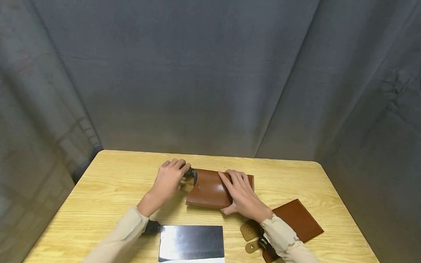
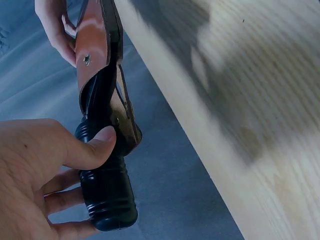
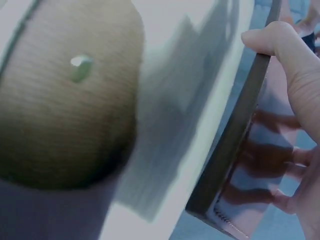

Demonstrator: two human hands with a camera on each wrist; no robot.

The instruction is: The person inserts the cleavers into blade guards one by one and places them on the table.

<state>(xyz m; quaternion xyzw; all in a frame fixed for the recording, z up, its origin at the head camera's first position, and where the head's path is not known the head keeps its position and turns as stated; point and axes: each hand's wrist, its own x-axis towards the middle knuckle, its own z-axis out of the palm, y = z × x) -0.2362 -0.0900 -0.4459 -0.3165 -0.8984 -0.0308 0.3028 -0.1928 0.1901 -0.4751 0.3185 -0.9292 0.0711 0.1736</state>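
Note:
My left hand point(image 1: 170, 176) grips the black ribbed handle point(image 2: 106, 187) of a knife, the thumb lying across it. The knife's blade is hidden within a brown leather sheath point(image 1: 208, 189), whose mouth faces left. A metal snap stud shows near that mouth, and a tan strap point(image 2: 127, 117) hangs beside the handle. Across the right part of the sheath, my right hand point(image 1: 242, 196) holds it, fingers over the face and thumb at the near edge. In the right wrist view, the thumb point(image 3: 272, 40) presses the sheath's dark thick edge point(image 3: 232, 135).
A cleaver with a shiny rectangular blade point(image 1: 191, 243) and black handle point(image 1: 152, 228) lies at the table's front. Under my right forearm sits a second brown leather sheath point(image 1: 298, 219) with tan strap tabs point(image 1: 250, 230). Grey curtains point(image 1: 184, 75) surround the wooden table point(image 1: 123, 182).

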